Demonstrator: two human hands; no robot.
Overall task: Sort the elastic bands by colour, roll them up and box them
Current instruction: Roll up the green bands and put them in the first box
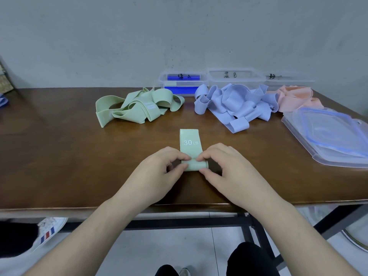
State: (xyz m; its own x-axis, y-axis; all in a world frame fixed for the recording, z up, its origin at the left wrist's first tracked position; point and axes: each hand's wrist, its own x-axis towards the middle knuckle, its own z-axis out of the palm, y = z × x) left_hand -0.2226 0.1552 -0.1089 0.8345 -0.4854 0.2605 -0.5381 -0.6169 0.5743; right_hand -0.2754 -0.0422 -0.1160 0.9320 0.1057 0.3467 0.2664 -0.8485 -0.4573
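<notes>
Left hand (159, 172) and right hand (225, 168), both pinching the started roll of a green band (190, 148) near the table's (59, 156) front edge. Likely risk: slack pinch, springy roll uncoiling or skewing. Along the back edge: green pile (137, 108), blue pile (235, 104), pink pile (294, 98), labelled boxes (235, 78); grey wall (179, 32) behind.

Brown wooden table (59, 156) on black metal frame (179, 226), grey wall (119, 36), striped white sneaker (47, 232) on tiled floor (169, 250)
</notes>
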